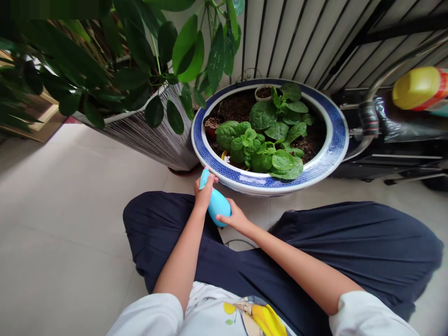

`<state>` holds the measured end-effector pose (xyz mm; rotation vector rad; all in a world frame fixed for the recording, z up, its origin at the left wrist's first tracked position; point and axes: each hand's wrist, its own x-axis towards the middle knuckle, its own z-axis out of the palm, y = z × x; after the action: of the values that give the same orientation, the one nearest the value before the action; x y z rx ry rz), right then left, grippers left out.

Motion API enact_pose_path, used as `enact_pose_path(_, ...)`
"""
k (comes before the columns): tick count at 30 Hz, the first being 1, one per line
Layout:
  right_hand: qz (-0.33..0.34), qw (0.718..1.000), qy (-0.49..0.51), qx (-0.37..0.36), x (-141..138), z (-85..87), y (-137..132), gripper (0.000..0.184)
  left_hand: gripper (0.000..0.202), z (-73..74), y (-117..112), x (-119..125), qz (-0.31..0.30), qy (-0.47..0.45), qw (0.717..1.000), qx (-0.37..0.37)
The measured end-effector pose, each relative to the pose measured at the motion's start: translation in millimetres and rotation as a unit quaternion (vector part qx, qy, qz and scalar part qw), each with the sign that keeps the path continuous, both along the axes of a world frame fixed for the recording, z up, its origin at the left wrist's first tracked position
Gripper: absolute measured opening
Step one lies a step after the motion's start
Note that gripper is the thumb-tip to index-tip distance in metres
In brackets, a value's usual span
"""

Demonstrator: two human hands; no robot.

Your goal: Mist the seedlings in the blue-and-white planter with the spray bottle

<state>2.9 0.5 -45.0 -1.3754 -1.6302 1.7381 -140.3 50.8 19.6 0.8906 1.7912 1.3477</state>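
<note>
A light blue spray bottle [217, 203] is held between both hands, just in front of a wide white pot with a blue patterned rim [336, 140]. My left hand [204, 191] is wrapped round the bottle's top end near the nozzle. My right hand [234, 215] grips the bottle's rounded body from the right. The pot holds dark soil and a cluster of broad green leafy plants [266, 140]. My legs in dark blue trousers [315, 261] are spread on the floor on either side of the pot.
A tall ribbed grey planter [154, 135] with a large dark-leaved plant [115, 56] stands to the left of the pot. A metal railing [297, 32] runs behind. A black frame with a yellow bottle [416, 86] lies at the right. Pale floor tiles [63, 224] stretch to the left.
</note>
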Motion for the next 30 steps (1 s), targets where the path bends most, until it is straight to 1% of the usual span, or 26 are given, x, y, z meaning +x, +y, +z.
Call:
enact_pose_path(3, -0.01, 1.0, -0.022, 0.009, -2.4, 9.7, -0.9, 0.084, 0.027, 6.0, 3.7, -1.5, -0.002, 0.038, 0.999, -0.025)
enact_pose_path(5, -0.017, 0.999, -0.032, 0.016, -4.1, 14.0, 0.0, 0.083, 0.028, 7.8, 6.2, -2.5, 0.018, 0.022, 0.999, -0.023)
enact_pose_path(6, -0.018, 0.999, -0.035, 0.018, -4.7, 15.4, 1.2, 0.082, 0.031, 8.1, 7.7, -3.1, 0.035, 0.002, 0.999, -0.017)
enact_pose_path(9, -0.005, 0.999, -0.042, 0.016, -5.1, 18.7, 7.1, 0.078, 0.055, 7.7, 12.9, -5.6, 0.074, -0.062, 0.995, 0.002)
enact_pose_path(10, 0.001, 0.999, -0.042, 0.016, -4.9, 20.2, 9.6, 0.078, 0.057, 7.7, 14.7, -6.8, 0.078, -0.073, 0.994, 0.004)
enact_pose_path(14, 0.024, 0.999, -0.037, 0.02, -4.0, 30.2, 19.8, 0.078, 0.053, 10.6, 22.1, -11.4, 0.083, -0.086, 0.993, 0.011)
enact_pose_path(19, 0.028, 0.999, -0.032, 0.019, -9.7, 39.2, 27.2, 0.075, 0.058, 17.1, 33.7, -16.7, 0.098, -0.111, 0.988, 0.037)
enact_pose_path(25, 0.022, 0.999, -0.025, 0.015, -23.7, 47.8, 35.4, 0.076, 0.051, 27.9, 50.9, -30.9, 0.082, -0.085, 0.993, 0.003)
enact_pose_path(30, 0.022, 0.999, -0.022, 0.027, -33.0, 59.7, 46.5, 0.078, 0.051, 37.0, 61.9, -39.7, 0.084, -0.113, 0.989, 0.045)
